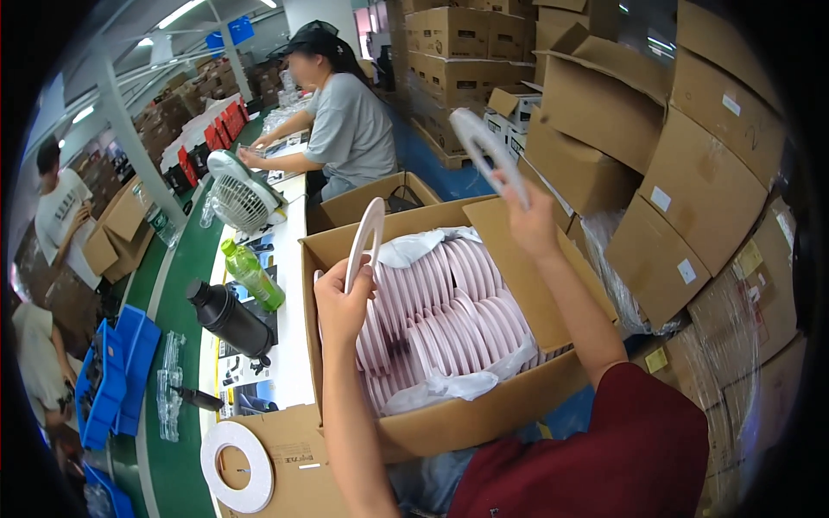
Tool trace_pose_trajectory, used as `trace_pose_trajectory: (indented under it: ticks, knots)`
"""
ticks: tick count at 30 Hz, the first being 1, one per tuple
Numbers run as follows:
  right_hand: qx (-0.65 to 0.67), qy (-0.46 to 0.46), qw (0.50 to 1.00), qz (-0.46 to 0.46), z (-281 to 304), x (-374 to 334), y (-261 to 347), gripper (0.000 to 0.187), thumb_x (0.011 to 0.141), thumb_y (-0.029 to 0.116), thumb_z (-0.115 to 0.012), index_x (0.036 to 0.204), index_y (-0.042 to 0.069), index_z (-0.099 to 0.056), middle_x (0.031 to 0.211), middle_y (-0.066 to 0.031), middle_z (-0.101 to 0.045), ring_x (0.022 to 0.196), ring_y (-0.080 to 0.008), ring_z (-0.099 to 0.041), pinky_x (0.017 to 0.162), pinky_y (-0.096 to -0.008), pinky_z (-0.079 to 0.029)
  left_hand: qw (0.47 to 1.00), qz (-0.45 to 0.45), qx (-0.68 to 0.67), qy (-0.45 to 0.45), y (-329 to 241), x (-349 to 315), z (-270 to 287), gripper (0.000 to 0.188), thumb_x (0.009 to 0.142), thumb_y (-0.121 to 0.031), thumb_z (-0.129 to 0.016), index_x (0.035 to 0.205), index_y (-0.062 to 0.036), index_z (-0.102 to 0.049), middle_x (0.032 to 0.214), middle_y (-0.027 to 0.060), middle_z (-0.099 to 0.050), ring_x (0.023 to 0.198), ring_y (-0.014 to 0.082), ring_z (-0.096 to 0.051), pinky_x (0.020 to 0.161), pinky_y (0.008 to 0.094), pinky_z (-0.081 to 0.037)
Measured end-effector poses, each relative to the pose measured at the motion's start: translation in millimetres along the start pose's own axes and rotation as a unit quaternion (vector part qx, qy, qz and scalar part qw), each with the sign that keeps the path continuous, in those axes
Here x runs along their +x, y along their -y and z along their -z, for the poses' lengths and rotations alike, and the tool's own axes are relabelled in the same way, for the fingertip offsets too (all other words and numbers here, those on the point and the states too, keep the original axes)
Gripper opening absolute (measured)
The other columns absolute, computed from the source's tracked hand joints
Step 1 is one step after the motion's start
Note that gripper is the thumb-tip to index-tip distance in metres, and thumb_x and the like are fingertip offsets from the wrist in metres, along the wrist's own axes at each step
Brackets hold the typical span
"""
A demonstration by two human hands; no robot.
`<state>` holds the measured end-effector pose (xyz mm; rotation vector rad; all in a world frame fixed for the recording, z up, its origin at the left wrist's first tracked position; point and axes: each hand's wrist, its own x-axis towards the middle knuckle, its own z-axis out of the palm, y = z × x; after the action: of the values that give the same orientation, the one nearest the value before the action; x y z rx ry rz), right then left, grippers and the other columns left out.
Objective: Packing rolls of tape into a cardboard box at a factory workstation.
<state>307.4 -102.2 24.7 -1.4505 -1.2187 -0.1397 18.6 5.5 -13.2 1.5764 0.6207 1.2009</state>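
My left hand [344, 304] grips a flat white ring [373, 226] that stands up on edge, over the left side of an open carton [492, 416]. Above the carton's right flap, my right hand [533, 216] is closed on a second white ring [488, 147], raised and tilted, slightly smeared by motion. Packed on edge in rows inside the carton are several white rings [471, 324], with white plastic wrap [466, 384] around them. Another flat white ring [262, 466], possibly a small stack, lies on a cardboard flap at the lower left.
Left of the carton, a black bottle [231, 321], a green bottle [255, 274] and a white fan [242, 194] stand on the workbench. Beyond lie a green conveyor [186, 315] and blue bins [121, 380]. A seated co-worker [345, 121] works ahead. Cardboard boxes [691, 194] tower at right.
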Motion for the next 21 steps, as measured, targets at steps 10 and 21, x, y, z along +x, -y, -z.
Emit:
trace_pose_trajectory:
  ticks: [10,21]
  knots:
    - [-0.016,0.226,0.965,0.135,-43,6,25,0.035,0.089,-0.003,-0.051,0.121,0.004,-0.065,0.108,-0.0191,-0.070,0.095,-0.0272,-0.069,0.084,-0.0377,-0.051,0.996,0.004,0.018,-0.086,-1,4,5,0.022,0.087,-0.015,-0.063,0.080,0.0050,-0.068,0.060,0.0057,-0.061,0.052,0.0106,-0.056,0.052,0.0260,-0.044]
    - [0.126,0.026,0.990,0.061,-64,26,27,0.029,0.088,-0.003,-0.052,0.111,0.002,-0.067,0.107,-0.0112,-0.072,0.101,-0.0201,-0.067,0.090,-0.0327,-0.049,0.999,0.029,0.001,-0.046,6,10,22,0.026,0.089,-0.021,-0.064,0.074,0.0004,-0.064,0.061,0.0060,-0.061,0.052,0.0114,-0.055,0.053,0.0264,-0.044]
